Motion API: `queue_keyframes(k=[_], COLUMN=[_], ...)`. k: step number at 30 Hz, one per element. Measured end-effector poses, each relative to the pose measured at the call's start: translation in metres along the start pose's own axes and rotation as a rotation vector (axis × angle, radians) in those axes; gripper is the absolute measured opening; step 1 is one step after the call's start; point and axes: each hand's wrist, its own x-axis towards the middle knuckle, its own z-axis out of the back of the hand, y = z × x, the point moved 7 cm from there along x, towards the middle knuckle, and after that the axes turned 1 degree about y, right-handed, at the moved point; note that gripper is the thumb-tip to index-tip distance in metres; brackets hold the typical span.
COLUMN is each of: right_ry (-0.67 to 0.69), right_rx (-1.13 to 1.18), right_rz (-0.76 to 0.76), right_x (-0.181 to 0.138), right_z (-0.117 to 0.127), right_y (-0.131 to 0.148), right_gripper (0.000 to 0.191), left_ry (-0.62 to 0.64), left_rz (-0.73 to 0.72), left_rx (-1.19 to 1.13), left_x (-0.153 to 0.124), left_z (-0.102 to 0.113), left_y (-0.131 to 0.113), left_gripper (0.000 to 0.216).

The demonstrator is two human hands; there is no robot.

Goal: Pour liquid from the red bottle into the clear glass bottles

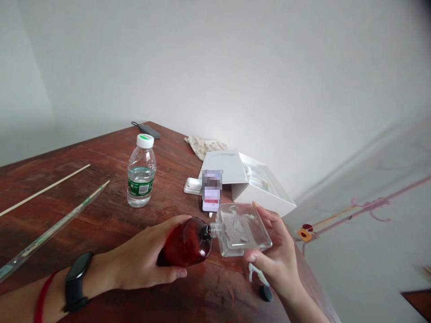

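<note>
My left hand (144,258) grips a round dark red bottle (186,242), tipped on its side with its black neck pointing right. My right hand (276,255) holds a flat square clear glass bottle (242,229), tilted so that its short neck meets the red bottle's mouth. Both are held just above the red-brown wooden table (101,215), near its right edge. A black watch and a red band sit on my left wrist.
A small water bottle (141,172) with a white cap stands behind my hands. A phone (211,193) and an open white box (249,181) lie further right. Two long thin sticks (50,188) lie at left. A small black cap (266,293) and a white piece (257,272) rest under my right hand.
</note>
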Motion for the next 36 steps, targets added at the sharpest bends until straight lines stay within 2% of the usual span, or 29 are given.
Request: queue_keyframes(k=[13,30,36], right_ry=[-0.005,0.024,0.027], right_rx=[-0.034,-0.023,-0.084], right_rz=[0.015,0.038,0.065], right_x=[0.0,0.001,0.001], right_z=[0.0,-0.002,0.001], right_y=[0.006,0.011,0.015], right_gripper=[0.071,0.069,0.071], left_ry=[0.02,0.015,0.017], left_rz=[-0.02,-0.011,0.004], left_rx=[-0.013,0.021,0.031], left_x=[0.002,0.002,0.001], left_z=[0.0,0.0,-0.001], left_y=[-0.006,-0.005,-0.002], left_gripper=[0.074,0.077,0.079])
